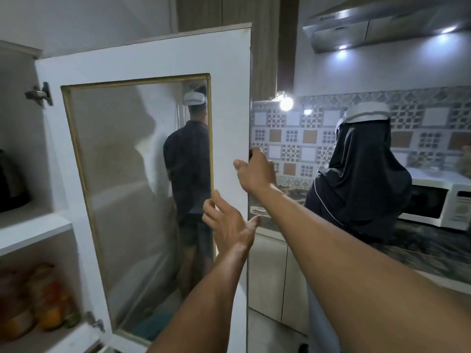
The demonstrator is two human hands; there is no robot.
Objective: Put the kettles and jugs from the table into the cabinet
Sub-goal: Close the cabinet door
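Fingers (257,155) of the right hand (254,171) grip the cabinet door (229,98) edge, left hand (226,222) open; a swing could pinch them.

Upper cabinet shelf (30,226): I see one dark kettle (11,182) standing at its left edge. Lower shelf (51,340): blurred orange and brown containers (38,301), type unclear.

Home kitchen: microwave (438,200), tiled backsplash (293,138), range hood (382,24).

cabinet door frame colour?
White, with a thin gold trim around the glass pane; cabinet door shows in the head view.
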